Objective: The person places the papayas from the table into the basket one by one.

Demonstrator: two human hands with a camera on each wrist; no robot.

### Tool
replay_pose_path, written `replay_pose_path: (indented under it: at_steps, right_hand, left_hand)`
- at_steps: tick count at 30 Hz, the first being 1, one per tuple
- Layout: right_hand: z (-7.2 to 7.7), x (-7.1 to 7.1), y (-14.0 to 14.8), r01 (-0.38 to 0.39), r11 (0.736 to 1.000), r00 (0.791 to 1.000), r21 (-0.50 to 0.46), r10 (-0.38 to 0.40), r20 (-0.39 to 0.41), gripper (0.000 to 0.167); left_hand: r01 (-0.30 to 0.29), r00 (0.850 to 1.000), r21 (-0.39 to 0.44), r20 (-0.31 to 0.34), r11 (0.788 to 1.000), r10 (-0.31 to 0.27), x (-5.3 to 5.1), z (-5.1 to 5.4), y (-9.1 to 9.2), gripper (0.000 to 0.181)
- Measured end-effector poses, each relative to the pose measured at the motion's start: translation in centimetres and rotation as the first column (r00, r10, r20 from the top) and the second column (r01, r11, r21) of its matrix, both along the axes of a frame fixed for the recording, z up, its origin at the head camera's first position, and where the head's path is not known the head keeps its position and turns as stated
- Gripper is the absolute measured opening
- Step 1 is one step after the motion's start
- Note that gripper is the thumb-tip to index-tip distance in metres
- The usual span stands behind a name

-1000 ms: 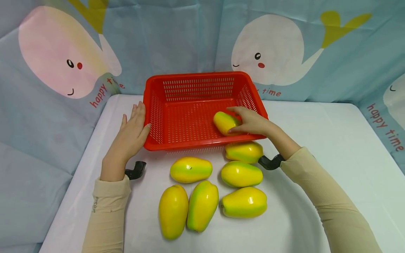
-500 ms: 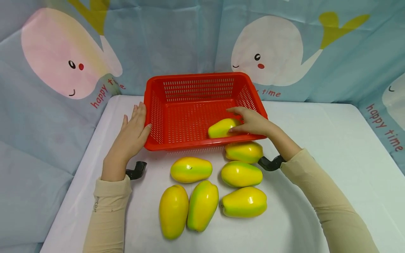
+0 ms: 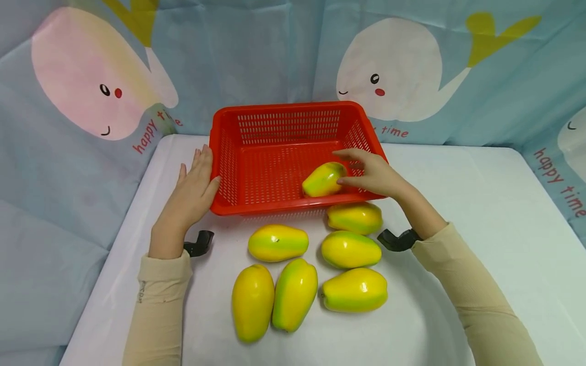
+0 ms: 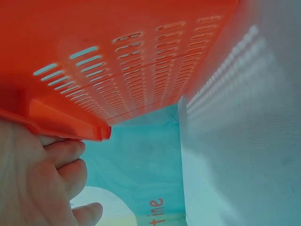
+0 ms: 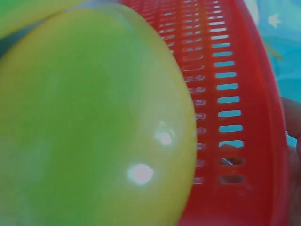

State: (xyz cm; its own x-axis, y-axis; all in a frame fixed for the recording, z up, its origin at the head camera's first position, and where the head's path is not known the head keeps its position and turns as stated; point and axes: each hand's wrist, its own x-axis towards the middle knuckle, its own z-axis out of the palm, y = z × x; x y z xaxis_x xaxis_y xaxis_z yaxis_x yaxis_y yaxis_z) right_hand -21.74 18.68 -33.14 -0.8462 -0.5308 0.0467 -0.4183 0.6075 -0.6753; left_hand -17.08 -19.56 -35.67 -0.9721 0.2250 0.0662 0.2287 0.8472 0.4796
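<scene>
Currently, one yellow-green fruit (image 3: 322,180) lies inside the red basket (image 3: 270,175), at about 4 o'clock from the basket's middle and near its front wall. The right hand (image 3: 375,175) sits at the fruit's 3 o'clock, reaching over the basket's corner; its fingers are spread and relaxed rather than wrapped around anything. The thumb tip is at the fruit's edge, though whether it touches is hard to tell. Over at the basket's 8 to 9 o'clock, the left hand (image 3: 189,190) lies along the outer side, fingers fairly straight and resting against the rim.

Six more fruits lie on the white bench (image 3: 458,193). Between 4 and 5 o'clock of the basket, the nearest fruit (image 3: 355,219) is partly covered by the rim; a middle fruit (image 3: 351,249) and a lower fruit (image 3: 354,290) follow at 5 o'clock. Towards 6 and 7 o'clock are a sideways fruit (image 3: 278,243) and, below it, two lengthwise fruits (image 3: 253,303) side by side. At 12 o'clock hangs a blue whale-print cloth (image 3: 261,56).
</scene>
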Motion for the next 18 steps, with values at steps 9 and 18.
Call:
replay_pose_path:
  at_steps: [9, 18]
  right_hand:
    - [0.5, 1.9, 0.9, 0.011, 0.995, 1.000, -0.096, -0.009, 0.020, 0.055]
    - [1.5, 5.0, 1.9, -0.028, 0.989, 0.998, -0.145, 0.019, -0.063, 0.055]
  left_hand:
    - [-0.001, 1.000, 0.001, 0.003, 1.000, 0.001, 0.0, 0.0, 0.0, 0.065]
    - [0.010, 1.000, 0.004, 0.003, 1.000, -0.010, -0.1, 0.0, -0.2, 0.064]
